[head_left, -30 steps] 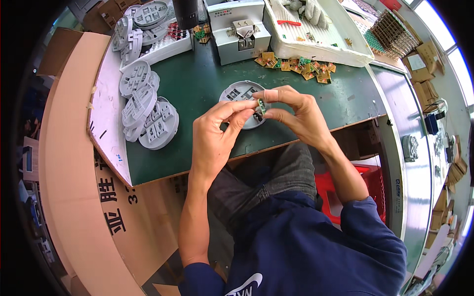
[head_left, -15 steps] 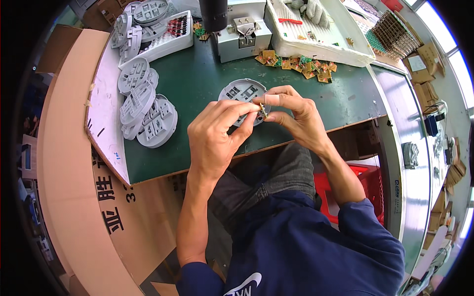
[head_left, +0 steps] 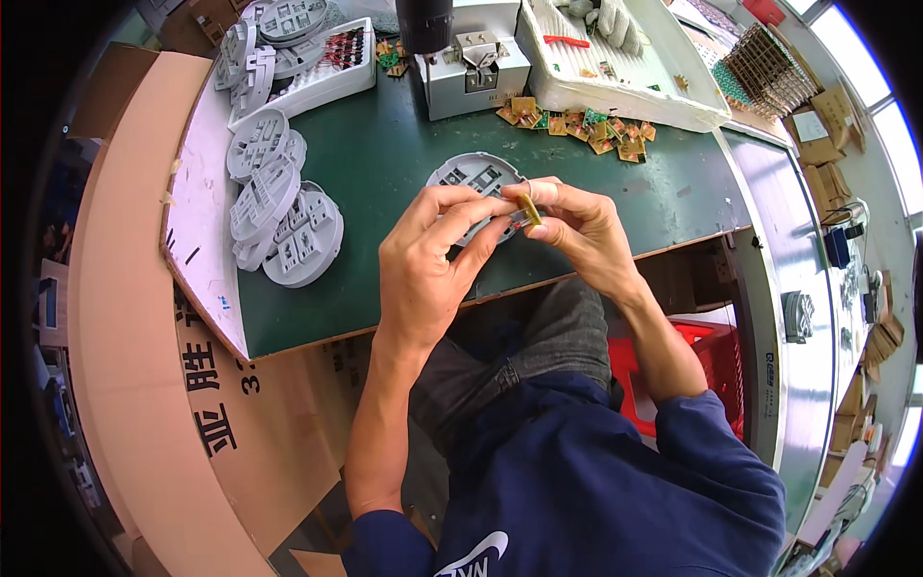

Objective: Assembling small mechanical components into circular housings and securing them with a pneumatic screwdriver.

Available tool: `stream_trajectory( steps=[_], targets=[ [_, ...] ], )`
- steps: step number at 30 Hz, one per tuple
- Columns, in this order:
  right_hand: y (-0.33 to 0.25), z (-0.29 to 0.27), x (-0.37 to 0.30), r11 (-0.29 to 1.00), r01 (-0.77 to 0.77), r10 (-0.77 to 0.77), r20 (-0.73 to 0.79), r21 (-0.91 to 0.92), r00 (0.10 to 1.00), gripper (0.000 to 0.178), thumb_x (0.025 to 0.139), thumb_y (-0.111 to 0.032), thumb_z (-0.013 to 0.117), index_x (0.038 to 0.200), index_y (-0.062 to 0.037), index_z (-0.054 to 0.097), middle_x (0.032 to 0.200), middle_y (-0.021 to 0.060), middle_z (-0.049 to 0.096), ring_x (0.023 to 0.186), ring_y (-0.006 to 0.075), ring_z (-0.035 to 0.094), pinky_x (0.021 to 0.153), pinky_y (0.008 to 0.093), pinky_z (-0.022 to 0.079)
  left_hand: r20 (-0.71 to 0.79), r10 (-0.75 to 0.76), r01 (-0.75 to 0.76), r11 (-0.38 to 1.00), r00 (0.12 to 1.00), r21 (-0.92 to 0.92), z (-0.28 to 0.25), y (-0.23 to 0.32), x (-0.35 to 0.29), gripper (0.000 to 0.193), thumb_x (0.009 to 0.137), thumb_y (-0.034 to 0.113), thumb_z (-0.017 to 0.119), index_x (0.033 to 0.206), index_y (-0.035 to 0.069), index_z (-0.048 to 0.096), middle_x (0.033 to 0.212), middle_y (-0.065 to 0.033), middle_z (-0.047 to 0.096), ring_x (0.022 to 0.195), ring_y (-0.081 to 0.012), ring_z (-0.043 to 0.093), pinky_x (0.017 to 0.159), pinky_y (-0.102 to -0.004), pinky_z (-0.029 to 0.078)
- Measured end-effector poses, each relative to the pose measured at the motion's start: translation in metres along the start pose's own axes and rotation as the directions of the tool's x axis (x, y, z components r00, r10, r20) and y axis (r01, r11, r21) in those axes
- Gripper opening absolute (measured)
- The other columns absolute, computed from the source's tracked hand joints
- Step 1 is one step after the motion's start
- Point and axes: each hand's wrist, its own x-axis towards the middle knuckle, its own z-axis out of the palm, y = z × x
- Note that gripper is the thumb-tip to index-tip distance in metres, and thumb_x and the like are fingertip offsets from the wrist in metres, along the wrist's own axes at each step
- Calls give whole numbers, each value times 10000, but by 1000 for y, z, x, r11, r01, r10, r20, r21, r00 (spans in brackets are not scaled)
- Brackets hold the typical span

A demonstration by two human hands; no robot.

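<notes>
Above the near edge of the green bench, both my hands meet in front of a round grey plastic housing (head_left: pixel 460 173) that lies flat. My right hand (head_left: pixel 591 236) pinches a small yellowish circuit board (head_left: pixel 531 210) between thumb and fingers, its face turned edgeways. My left hand (head_left: pixel 428 260) is closed in a pinch, its fingertips at a small pale, shiny piece (head_left: pixel 519 218) that touches the board. That piece is too small to name. My hands partly cover the housing's near side.
Grey round housings (head_left: pixel 269 197) are piled at the left beside a white box wall. Loose small circuit boards (head_left: pixel 601 130) lie by a grey metal machine (head_left: pixel 471 82) and a white foam tray (head_left: pixel 635 96). A dark cylinder (head_left: pixel 424 24) hangs at the top.
Both hands have shifted slightly to the right. The circuit board has turned so more of its face shows, and the shiny piece beside it has come into view.
</notes>
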Motion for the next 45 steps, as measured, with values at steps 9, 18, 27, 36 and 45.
stream_trajectory(
  steps=[9, 18, 27, 36, 45],
  targets=[
    [6, -5, 0, 997, 23, -25, 21, 78, 999, 375, 945, -58, 721, 1318, -36, 693, 1284, 73, 665, 1199, 179, 629, 1088, 338, 486, 31, 55, -58, 991, 998, 124, -2, 6, 2, 201, 846, 14, 808, 1026, 101, 786, 965, -13, 692, 824, -146, 652, 613, -300, 503],
    [-19, -17, 37, 585, 136, -168, 45, -800, 985, 364, 919, -97, 720, 1282, -70, 706, 1191, 146, 721, 1149, 308, 645, 1018, 396, 491, -10, -114, 114, 982, 993, 151, -7, -11, -11, 636, 846, 317, 854, 1347, 12, 608, 1266, -157, 614, 1147, -287, 611, 954, -404, 518],
    [13, -13, 86, 388, 403, -190, 356, -829, 915, 344, 904, -155, 739, 1236, -66, 718, 1185, 139, 714, 1111, 334, 655, 992, 439, 512, 53, -253, 185, 819, 966, 543, 28, -27, -16, 1294, 686, 668, 849, 1555, -85, 255, 1400, -290, 483, 1292, -430, 457, 1088, -561, 366],
    [18, -5, 91, 340, 406, -129, 385, -849, 914, 358, 898, -158, 740, 1246, -74, 716, 1179, 132, 721, 1098, 327, 660, 945, 431, 538, 112, -219, 166, 919, 969, 357, 9, -32, -13, 1152, 679, 422, 948, 1531, -41, 326, 1392, -247, 554, 1277, -409, 493, 1096, -520, 377],
    [12, -8, 85, 471, 375, -163, 338, -799, 927, 286, 907, -145, 735, 1171, -40, 706, 1091, 139, 731, 978, 352, 696, 869, 433, 564, 174, -209, 145, 935, 962, 323, -2, -36, -12, 1042, 677, 423, 948, 1457, -24, 421, 1422, -237, 542, 1261, -390, 515, 1095, -502, 391]
  ],
)
